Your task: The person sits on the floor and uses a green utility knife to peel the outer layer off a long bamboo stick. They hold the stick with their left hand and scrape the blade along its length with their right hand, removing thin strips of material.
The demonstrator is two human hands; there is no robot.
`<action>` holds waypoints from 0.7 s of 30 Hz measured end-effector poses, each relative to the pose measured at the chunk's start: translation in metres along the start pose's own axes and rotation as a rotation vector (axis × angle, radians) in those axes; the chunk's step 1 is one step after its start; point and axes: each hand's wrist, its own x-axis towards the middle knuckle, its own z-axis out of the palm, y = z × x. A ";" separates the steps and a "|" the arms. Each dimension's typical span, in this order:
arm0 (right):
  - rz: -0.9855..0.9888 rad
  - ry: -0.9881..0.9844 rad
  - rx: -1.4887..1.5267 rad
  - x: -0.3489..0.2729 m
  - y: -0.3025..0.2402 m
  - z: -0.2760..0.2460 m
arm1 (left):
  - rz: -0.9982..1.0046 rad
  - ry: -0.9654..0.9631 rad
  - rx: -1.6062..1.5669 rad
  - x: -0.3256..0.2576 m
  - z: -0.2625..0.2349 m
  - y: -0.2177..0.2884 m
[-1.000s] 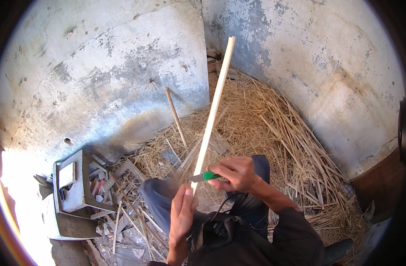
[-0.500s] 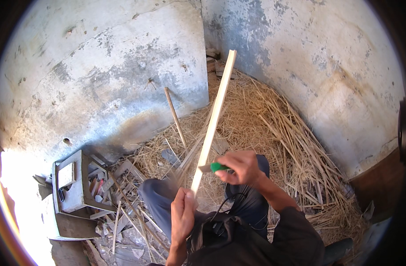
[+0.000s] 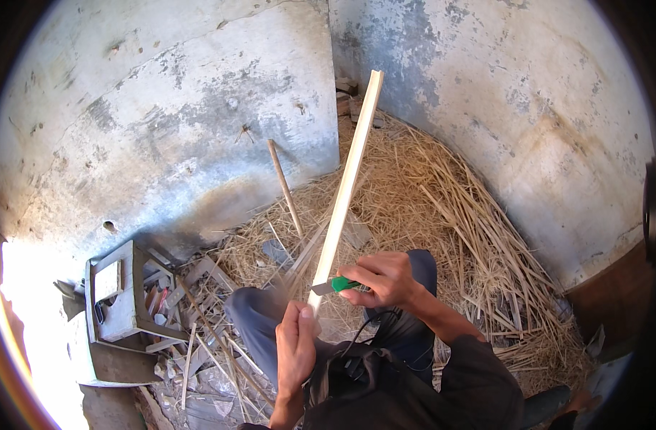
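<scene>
Gripping the green-handled knife (image 3: 333, 285), right hand (image 3: 385, 279) has slid down the strip (image 3: 346, 186), left hand (image 3: 295, 351) clasping its base

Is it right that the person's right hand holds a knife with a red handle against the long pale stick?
Not quite. The head view shows the knife in the right hand has a green handle, not red. It does rest against the long pale stick.

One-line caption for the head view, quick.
Left hand grips a pale wooden strip while right hand presses a green-handled knife against it.
</scene>
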 end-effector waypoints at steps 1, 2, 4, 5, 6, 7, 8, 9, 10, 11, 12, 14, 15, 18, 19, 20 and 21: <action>-0.002 0.004 -0.002 0.000 0.000 -0.001 | -0.004 -0.001 -0.001 0.000 0.000 0.001; -0.005 0.007 -0.005 0.000 0.001 -0.001 | -0.007 -0.002 -0.003 -0.001 0.000 0.002; -0.012 0.016 -0.010 0.000 0.003 0.000 | -0.014 -0.004 0.006 -0.001 0.000 0.004; -0.014 0.024 -0.021 -0.001 0.004 0.000 | -0.019 -0.004 0.014 -0.002 -0.001 0.005; -0.017 0.031 -0.032 -0.002 0.006 -0.001 | -0.023 -0.005 0.023 -0.003 -0.001 0.006; -0.020 0.039 -0.044 -0.002 0.007 -0.001 | -0.008 -0.012 0.021 -0.004 -0.001 0.004; -0.023 0.034 -0.048 -0.002 0.007 -0.002 | 0.007 -0.019 0.019 -0.004 -0.001 0.000; -0.026 0.030 -0.051 -0.002 0.007 -0.003 | 0.021 -0.026 0.019 -0.004 -0.001 -0.003; -0.030 0.026 -0.054 -0.002 0.008 -0.003 | 0.021 -0.027 0.017 -0.004 -0.001 -0.003; -0.029 0.024 -0.060 -0.002 0.008 -0.003 | 0.022 -0.029 0.014 -0.005 0.000 -0.003; -0.030 0.021 -0.065 -0.003 0.008 -0.004 | 0.022 -0.030 0.011 -0.005 0.000 -0.003; -0.036 0.005 -0.083 -0.003 0.008 -0.005 | 0.019 -0.029 0.031 -0.007 -0.001 -0.002; -0.040 -0.005 -0.098 -0.002 0.008 -0.006 | 0.017 -0.031 0.042 -0.007 -0.003 0.000; 0.009 0.040 -0.078 -0.001 0.018 -0.006 | -0.052 -0.041 0.073 -0.010 -0.009 -0.002; 0.035 0.068 -0.061 -0.002 0.025 -0.006 | -0.057 -0.047 0.068 -0.011 -0.011 -0.005; 0.056 0.075 -0.058 -0.004 0.032 -0.005 | -0.062 -0.053 0.062 -0.013 -0.012 -0.009; 0.078 0.082 -0.053 -0.004 0.038 -0.005 | -0.067 -0.058 0.058 -0.014 -0.014 -0.011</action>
